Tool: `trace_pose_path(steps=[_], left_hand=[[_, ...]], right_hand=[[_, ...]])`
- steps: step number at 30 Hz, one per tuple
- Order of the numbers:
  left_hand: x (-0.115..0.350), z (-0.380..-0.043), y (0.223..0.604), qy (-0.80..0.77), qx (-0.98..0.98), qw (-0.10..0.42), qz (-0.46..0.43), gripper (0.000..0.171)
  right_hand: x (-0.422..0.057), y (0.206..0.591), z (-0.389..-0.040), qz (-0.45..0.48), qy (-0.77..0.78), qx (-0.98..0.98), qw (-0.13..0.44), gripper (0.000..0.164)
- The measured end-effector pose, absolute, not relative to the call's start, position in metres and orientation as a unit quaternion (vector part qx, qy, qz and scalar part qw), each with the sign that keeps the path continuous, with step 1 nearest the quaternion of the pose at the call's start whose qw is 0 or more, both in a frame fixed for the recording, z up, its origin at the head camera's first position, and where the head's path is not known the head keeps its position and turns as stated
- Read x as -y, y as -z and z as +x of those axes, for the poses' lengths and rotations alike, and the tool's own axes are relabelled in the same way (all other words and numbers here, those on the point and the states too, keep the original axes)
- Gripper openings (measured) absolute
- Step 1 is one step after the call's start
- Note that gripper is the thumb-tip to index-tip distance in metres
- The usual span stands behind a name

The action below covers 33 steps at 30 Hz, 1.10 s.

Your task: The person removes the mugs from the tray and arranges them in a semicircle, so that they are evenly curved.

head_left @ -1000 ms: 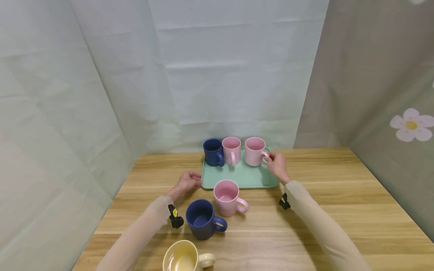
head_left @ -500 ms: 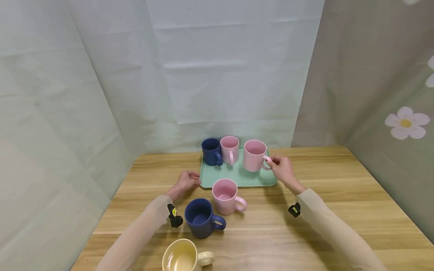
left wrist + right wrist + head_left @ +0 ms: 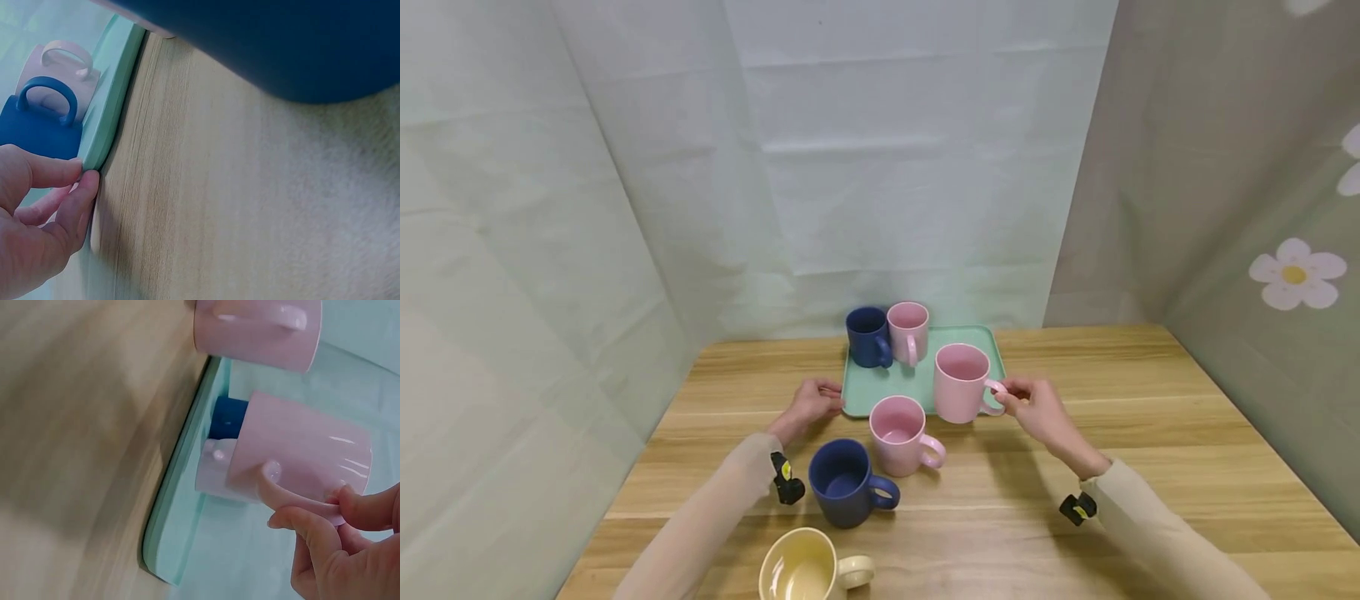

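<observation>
My right hand (image 3: 1043, 414) pinches the handle of a pink mug (image 3: 957, 393) between thumb and fingers. In the right wrist view this held mug (image 3: 306, 444) hangs upright above the mint green tray (image 3: 172, 531), clear of its surface. My left hand (image 3: 814, 402) is at the front left corner of the tray (image 3: 880, 387); in the left wrist view its thumb and fingertips pinch the tray's rim. On the tray's left part, a dark blue mug (image 3: 867, 342) and another pink mug (image 3: 907, 333) stand side by side.
In front of the tray a pink mug (image 3: 897, 442), a dark blue mug (image 3: 842, 492) and a yellow mug (image 3: 797, 571) stand in a slanting row on the wooden table (image 3: 1120, 417), handles to the right. Pale cloth (image 3: 910, 167) hangs behind.
My right hand has lifted the pink mug off the tray's right part and drawn it toward me, over the tray's front edge. My left hand stays at the tray corner.
</observation>
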State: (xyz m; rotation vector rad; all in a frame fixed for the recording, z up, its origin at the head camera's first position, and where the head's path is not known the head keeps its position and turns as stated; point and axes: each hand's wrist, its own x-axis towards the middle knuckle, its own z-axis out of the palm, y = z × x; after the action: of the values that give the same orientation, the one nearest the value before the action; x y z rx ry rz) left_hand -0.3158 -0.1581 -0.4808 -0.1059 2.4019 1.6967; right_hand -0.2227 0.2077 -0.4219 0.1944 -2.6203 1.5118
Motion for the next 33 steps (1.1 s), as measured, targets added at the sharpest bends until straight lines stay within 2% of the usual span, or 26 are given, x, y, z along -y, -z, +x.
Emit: trace_pose_path(steps=[7,23,33], left_hand=[[0.157,-0.316,0.482,-0.56,-0.822,0.097,-0.033,0.031],[0.159,-0.316,0.48,-0.543,-0.833,0.094,-0.035,0.032],[0.159,-0.318,0.483,-0.539,-0.837,0.091,-0.026,0.032]], right_hand=[[-0.21,0.428,-0.203,0.063,-0.482,0.873,0.044,0.015],[-0.218,0.446,-0.182,0.065,-0.496,0.866,0.019,0.014],[-0.217,0.455,-0.179,0.069,-0.475,0.876,0.042,0.012]])
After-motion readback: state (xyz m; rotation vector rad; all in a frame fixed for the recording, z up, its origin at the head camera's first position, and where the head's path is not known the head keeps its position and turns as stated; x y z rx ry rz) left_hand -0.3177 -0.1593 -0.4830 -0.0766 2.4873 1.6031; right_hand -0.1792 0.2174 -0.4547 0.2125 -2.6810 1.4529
